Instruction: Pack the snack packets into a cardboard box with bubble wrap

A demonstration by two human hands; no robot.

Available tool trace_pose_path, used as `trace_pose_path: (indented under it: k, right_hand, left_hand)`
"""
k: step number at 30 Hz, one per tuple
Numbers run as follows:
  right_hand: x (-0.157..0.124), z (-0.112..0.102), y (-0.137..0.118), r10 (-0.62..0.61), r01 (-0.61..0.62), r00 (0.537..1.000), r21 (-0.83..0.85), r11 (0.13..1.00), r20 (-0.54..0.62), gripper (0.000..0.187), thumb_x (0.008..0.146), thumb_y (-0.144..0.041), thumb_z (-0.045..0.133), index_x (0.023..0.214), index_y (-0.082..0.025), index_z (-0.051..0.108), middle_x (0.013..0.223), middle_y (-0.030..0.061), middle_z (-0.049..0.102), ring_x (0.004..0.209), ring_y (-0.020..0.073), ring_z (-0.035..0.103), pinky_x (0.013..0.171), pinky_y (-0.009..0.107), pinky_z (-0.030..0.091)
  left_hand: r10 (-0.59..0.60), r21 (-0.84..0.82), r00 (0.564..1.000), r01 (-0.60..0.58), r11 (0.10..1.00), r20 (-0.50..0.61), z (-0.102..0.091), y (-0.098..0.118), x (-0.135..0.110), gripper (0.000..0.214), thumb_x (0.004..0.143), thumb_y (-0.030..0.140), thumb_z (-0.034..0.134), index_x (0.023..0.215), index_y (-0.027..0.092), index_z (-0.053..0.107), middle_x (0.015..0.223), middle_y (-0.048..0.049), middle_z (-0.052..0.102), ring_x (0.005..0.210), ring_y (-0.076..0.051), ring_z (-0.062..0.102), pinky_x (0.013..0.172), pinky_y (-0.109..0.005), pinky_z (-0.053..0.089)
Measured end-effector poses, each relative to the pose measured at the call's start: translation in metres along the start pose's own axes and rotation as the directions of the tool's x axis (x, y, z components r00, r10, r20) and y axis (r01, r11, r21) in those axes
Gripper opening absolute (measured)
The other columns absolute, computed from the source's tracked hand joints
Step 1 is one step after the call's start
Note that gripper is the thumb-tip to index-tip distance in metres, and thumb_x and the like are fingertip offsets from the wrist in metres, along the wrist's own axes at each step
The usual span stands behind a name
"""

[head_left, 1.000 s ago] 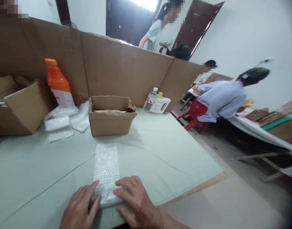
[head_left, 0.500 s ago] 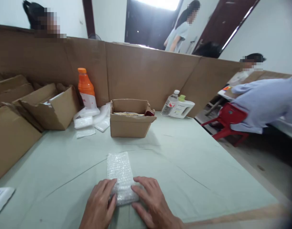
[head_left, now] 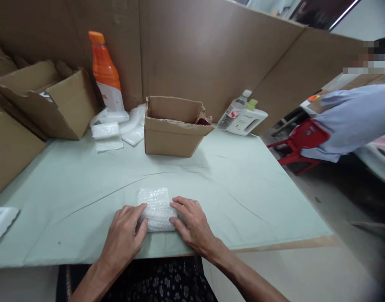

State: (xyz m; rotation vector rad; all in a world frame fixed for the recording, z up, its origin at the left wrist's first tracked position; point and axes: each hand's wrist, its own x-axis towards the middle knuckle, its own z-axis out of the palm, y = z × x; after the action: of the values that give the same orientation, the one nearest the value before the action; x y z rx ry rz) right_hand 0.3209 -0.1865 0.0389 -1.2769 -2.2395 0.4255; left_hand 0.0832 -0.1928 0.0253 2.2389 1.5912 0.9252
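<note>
A folded piece of clear bubble wrap [head_left: 156, 209] lies flat near the front edge of the table. Its left side is held by my left hand [head_left: 126, 228], with the thumb and index finger closed on the edge. On the opposite side, my right hand [head_left: 192, 222] grips the wrap between thumb and fingers. Whether anything is inside the wrap I cannot tell. Beyond it stands an open cardboard box [head_left: 171, 138], its contents mostly hidden by the front wall.
Several bubble-wrap pieces [head_left: 106, 130] lie beside an orange bottle [head_left: 106, 71]. Cardboard boxes [head_left: 74, 100] stand at the left, near a white container [head_left: 1, 222]. A clear bottle [head_left: 233, 111] and a white jug [head_left: 247, 121] stand back right. A person sits on a red chair [head_left: 308, 134].
The bubble wrap has become shorter, folded over toward its far end between my hands. Both hands have moved slightly away from me, and the view has tilted downward.
</note>
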Motion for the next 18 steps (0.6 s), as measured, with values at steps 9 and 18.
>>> trace_pose_path:
  k: [9, 18]
  right_hand:
    - [0.015, 0.014, 0.0, -0.059, 0.056, 0.996, 0.047, 0.997, 0.069, 0.029, 0.099, -0.024, 0.058, 0.127, -0.02, 0.065, 0.118, 0.0115, 0.075, 0.102, 0.0253, 0.067, 0.091, 0.043, 0.049]
    - [0.019, 0.003, -0.019, 0.1, -0.161, 0.978, 0.364, 0.918, 0.181, 0.035, 0.095, -0.036, 0.066, 0.128, -0.024, 0.067, 0.132, 0.0095, 0.068, 0.123, 0.0239, 0.061, 0.11, 0.044, 0.045]
  left_hand:
    - [-0.393, -0.281, 0.919, 0.376, 0.883, -0.004, -0.002, -0.006, -0.01, 0.049, 0.092, 0.052, 0.059, 0.127, 0.017, 0.062, 0.101, -0.0096, 0.072, 0.083, -0.022, 0.069, 0.071, -0.037, 0.059]
    - [-0.569, -0.732, 0.751, 0.588, 0.344, 0.336, 0.001, 0.004, -0.013, 0.089, 0.085, 0.054, 0.071, 0.157, 0.017, 0.035, 0.11, -0.011, 0.074, 0.091, -0.021, 0.074, 0.081, -0.031, 0.061]
